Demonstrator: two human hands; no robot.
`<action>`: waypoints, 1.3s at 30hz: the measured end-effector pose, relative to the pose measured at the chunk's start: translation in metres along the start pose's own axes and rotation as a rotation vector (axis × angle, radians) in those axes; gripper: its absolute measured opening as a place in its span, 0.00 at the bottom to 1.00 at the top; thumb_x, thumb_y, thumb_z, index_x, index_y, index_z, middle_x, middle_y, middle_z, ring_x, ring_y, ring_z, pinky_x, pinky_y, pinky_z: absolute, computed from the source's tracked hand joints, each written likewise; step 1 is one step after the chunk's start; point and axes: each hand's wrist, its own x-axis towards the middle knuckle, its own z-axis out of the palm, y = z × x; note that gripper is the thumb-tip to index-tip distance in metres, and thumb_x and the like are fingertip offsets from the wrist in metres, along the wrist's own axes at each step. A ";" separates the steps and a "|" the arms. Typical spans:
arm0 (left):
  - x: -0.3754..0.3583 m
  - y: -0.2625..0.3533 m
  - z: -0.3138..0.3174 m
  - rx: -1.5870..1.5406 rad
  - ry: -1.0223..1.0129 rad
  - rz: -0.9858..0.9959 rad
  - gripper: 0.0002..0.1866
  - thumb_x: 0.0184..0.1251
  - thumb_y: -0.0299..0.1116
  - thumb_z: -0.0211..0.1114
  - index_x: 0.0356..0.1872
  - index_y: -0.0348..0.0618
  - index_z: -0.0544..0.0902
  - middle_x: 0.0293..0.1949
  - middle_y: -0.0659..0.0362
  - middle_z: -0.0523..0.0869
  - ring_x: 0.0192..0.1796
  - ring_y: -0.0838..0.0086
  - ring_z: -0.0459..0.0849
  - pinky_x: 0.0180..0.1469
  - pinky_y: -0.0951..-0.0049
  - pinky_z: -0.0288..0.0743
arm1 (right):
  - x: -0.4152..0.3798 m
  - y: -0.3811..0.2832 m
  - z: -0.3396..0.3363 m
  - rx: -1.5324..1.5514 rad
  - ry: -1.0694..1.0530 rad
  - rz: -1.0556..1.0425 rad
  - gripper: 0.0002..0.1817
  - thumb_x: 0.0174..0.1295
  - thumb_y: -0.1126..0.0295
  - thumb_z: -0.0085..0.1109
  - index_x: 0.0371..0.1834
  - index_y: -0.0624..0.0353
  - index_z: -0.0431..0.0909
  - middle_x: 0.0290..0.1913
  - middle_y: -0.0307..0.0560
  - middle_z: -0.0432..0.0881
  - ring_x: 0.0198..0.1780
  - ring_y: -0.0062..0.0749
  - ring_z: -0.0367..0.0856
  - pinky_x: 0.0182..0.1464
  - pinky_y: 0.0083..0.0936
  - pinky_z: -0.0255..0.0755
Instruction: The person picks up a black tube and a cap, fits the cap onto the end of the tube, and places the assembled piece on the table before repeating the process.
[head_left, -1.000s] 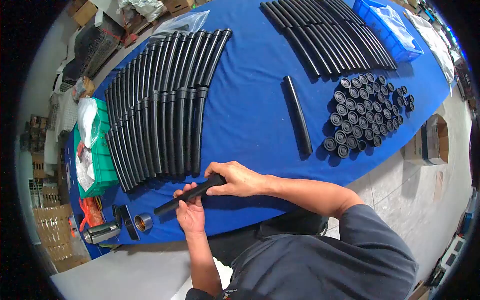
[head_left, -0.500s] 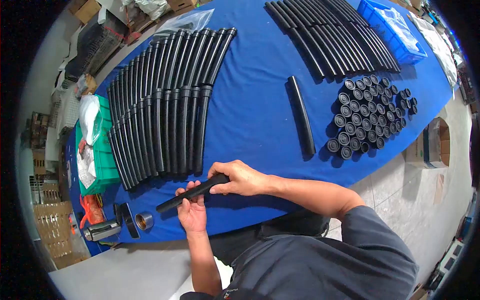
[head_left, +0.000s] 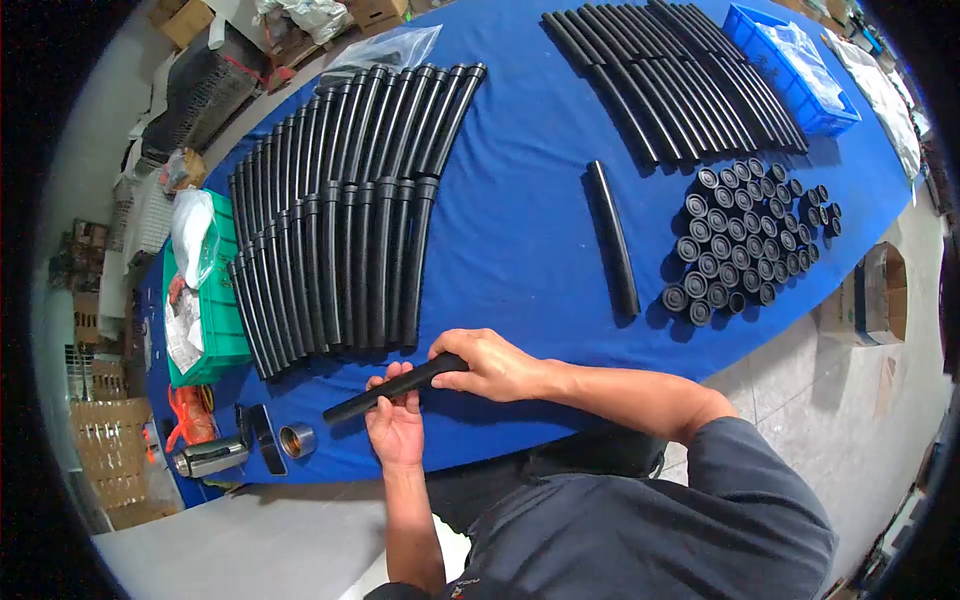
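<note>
A black tube (head_left: 360,402) is held at a slant in front of me, over the near edge of the blue cloth. My right hand (head_left: 490,365) wraps around its upper right end and covers that end. Fingers of my left hand (head_left: 395,425) grip the tube near its middle from below, palm up. Left of it, rows of black tubes with wider collars at the top (head_left: 385,250) lie side by side. One single black tube (head_left: 613,238) rests apart on the cloth to the right. Beside that is a cluster of round black caps (head_left: 717,265).
Plain black tubes (head_left: 665,90) lie in rows at the far right, near a blue crate (head_left: 830,122). At left stand a green crate (head_left: 222,335), a steel flask (head_left: 212,457), a phone (head_left: 268,440) and a metal cup (head_left: 297,440). A cardboard box (head_left: 885,300) sits beyond the table's right edge.
The whole view has shifted slightly, so the table's contents appear a little further right. Both hands keep their hold on the tube, with hardly any change in pose.
</note>
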 end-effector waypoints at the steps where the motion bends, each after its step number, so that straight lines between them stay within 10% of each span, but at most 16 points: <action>1: 0.000 0.001 0.003 -0.013 0.028 -0.016 0.17 0.71 0.25 0.67 0.58 0.42 0.75 0.65 0.42 0.80 0.72 0.49 0.75 0.72 0.50 0.76 | -0.001 0.001 0.002 -0.027 0.021 -0.037 0.19 0.63 0.67 0.70 0.52 0.66 0.77 0.40 0.57 0.82 0.43 0.49 0.84 0.46 0.40 0.76; 5: 0.000 -0.001 0.001 -0.004 0.017 0.012 0.18 0.69 0.25 0.70 0.57 0.42 0.76 0.62 0.43 0.82 0.70 0.49 0.77 0.72 0.49 0.75 | 0.001 -0.011 -0.004 0.032 -0.036 -0.006 0.23 0.60 0.67 0.73 0.55 0.64 0.77 0.42 0.56 0.84 0.46 0.48 0.85 0.49 0.38 0.77; 7: -0.001 0.001 0.002 -0.004 0.018 0.002 0.18 0.68 0.24 0.70 0.57 0.42 0.76 0.62 0.44 0.83 0.70 0.48 0.77 0.73 0.47 0.73 | 0.004 -0.013 -0.005 0.234 -0.052 0.266 0.21 0.63 0.64 0.73 0.53 0.65 0.77 0.38 0.49 0.88 0.39 0.29 0.88 0.42 0.29 0.80; 18: 0.001 -0.002 0.008 0.035 0.011 0.007 0.18 0.69 0.24 0.69 0.58 0.44 0.77 0.62 0.44 0.82 0.71 0.49 0.76 0.74 0.49 0.73 | 0.005 -0.011 -0.005 0.261 -0.097 0.302 0.15 0.65 0.67 0.68 0.49 0.63 0.80 0.27 0.50 0.86 0.29 0.34 0.87 0.33 0.34 0.78; 22: 0.002 -0.003 0.003 -0.012 -0.002 -0.006 0.17 0.69 0.24 0.69 0.56 0.43 0.77 0.62 0.43 0.82 0.71 0.48 0.76 0.73 0.48 0.74 | 0.008 -0.004 0.000 -0.019 0.031 -0.136 0.18 0.63 0.66 0.71 0.51 0.65 0.79 0.32 0.51 0.87 0.31 0.31 0.88 0.34 0.34 0.79; 26: 0.003 -0.001 -0.002 -0.064 -0.061 0.002 0.16 0.72 0.24 0.65 0.58 0.42 0.76 0.63 0.42 0.81 0.73 0.47 0.73 0.74 0.47 0.72 | 0.007 -0.016 -0.004 0.418 -0.111 0.451 0.20 0.64 0.64 0.72 0.52 0.67 0.78 0.31 0.43 0.85 0.31 0.23 0.86 0.33 0.27 0.79; 39: 0.001 -0.001 0.010 0.010 0.001 -0.022 0.14 0.72 0.28 0.67 0.55 0.44 0.78 0.61 0.45 0.83 0.69 0.51 0.78 0.70 0.51 0.78 | 0.007 -0.012 -0.004 0.277 -0.118 0.327 0.16 0.64 0.68 0.70 0.50 0.64 0.79 0.29 0.45 0.85 0.30 0.27 0.86 0.33 0.29 0.78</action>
